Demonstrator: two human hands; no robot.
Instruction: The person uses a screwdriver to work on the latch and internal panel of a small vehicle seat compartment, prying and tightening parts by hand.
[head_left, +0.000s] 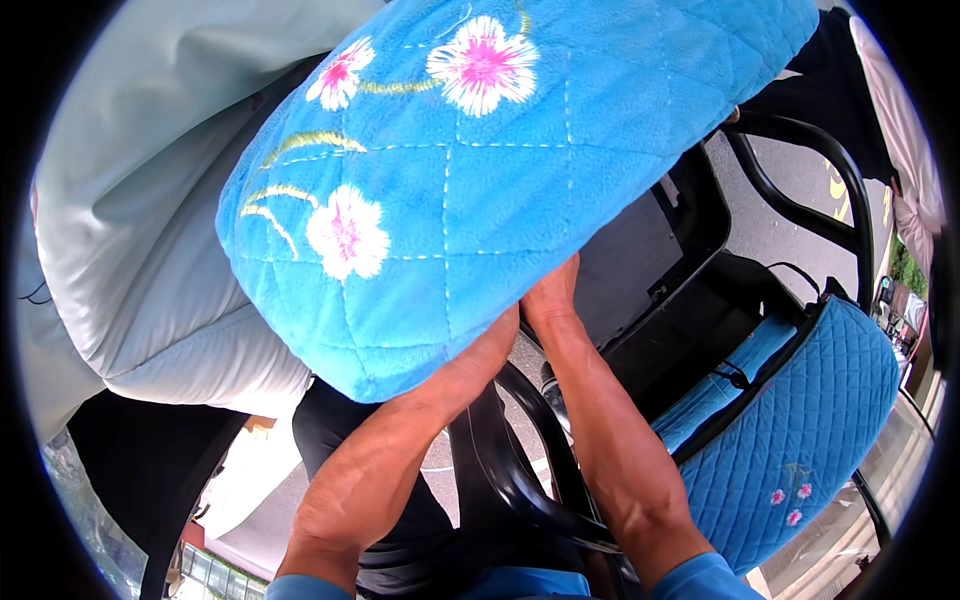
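Note:
A blue plush quilted seat cover (pixel 520 150) with pink-and-white embroidered flowers fills the upper middle, raised over a black frame. My left hand (pixel 500 330) reaches beneath its lower edge, and its fingers are hidden. My right hand (pixel 548 290) is just beside it at the same edge, fingertips also under the cover; I cannot tell what either grips. Right of my hands lies an open black compartment (pixel 620 270) with a flat grey panel. A second blue quilted pad (pixel 800 420) with small embroidered flowers leans at the lower right.
Curved black tubes (pixel 820 150) rise at the right, and another (pixel 530 460) runs between my forearms. A pale shiny padded cover (pixel 150 220) fills the left. A person's dark clothing (pixel 850 80) shows at upper right, beside pink fabric. Grey pavement shows below.

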